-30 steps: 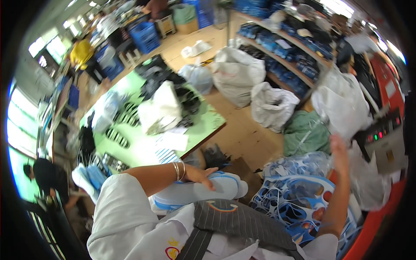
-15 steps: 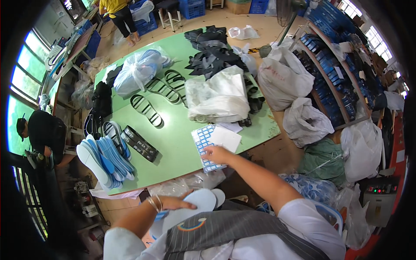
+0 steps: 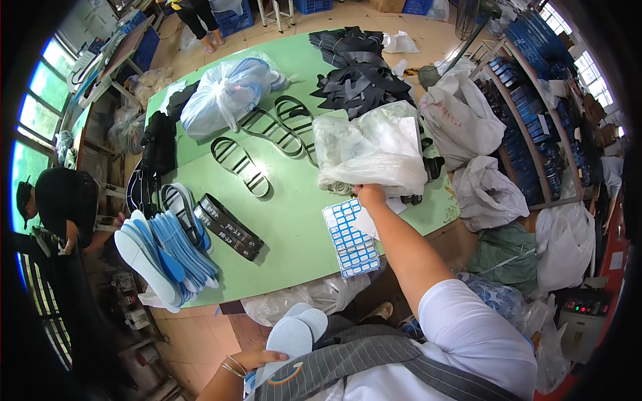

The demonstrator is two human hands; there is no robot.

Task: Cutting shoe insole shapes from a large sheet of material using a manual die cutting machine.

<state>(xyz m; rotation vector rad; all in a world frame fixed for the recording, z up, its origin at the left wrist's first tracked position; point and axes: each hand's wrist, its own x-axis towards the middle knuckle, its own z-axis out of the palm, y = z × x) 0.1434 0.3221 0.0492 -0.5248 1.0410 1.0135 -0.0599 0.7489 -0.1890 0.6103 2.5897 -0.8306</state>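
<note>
The left hand (image 3: pixel 257 359) is closed round pale blue soles (image 3: pixel 295 336) by the lap, short of the near edge of the green surface (image 3: pixel 287 234). The right hand (image 3: pixel 370 195) is at the front edge of a whitish plastic bag (image 3: pixel 374 144), fingers partly hidden, so its grip cannot be told. Bag and black straps (image 3: pixel 361 80) crowd beyond it; bare surface lies open between a blue-framed label sheet (image 3: pixel 354 250) and a black band (image 3: pixel 227 227) bearing white lettering

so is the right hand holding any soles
No, the left hand holds pale blue soles, while the right hand is at a white plastic bag.
</note>
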